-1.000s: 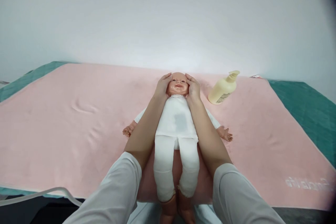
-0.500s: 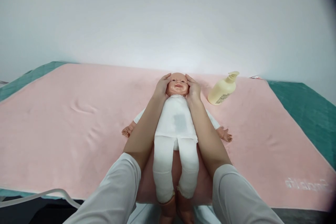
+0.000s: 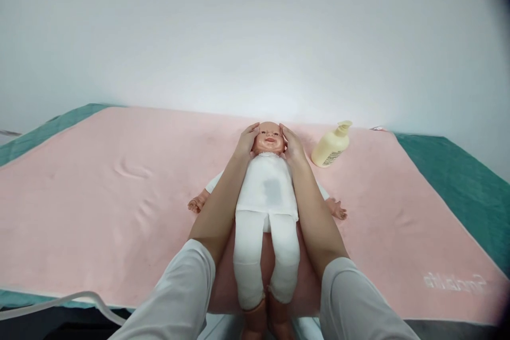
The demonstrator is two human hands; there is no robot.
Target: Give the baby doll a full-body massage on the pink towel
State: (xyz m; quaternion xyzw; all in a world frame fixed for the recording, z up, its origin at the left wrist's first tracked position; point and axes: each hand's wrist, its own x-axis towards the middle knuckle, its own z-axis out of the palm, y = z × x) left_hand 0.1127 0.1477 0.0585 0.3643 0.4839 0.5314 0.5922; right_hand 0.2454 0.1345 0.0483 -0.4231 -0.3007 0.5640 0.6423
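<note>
I count one doll point(image 3: 266, 183), one pump bottle point(image 3: 330, 149), one pink mat point(image 3: 95, 196) and one pale tube point(image 3: 75, 296). I see my two hands, left hand point(image 3: 247, 141) and right hand point(image 3: 293, 144), plus two sleeves point(image 3: 175, 287) and two doll feet point(image 3: 255, 319).

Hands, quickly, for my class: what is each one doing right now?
Left hand: open, cupped against one side of the doll's head.
Right hand: open, cupped against the other side.

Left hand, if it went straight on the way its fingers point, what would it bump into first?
Most likely the doll's head. The left hand is right beside it, angled in towards it. From this one view, I can't be sure how snugly they touch.
</note>
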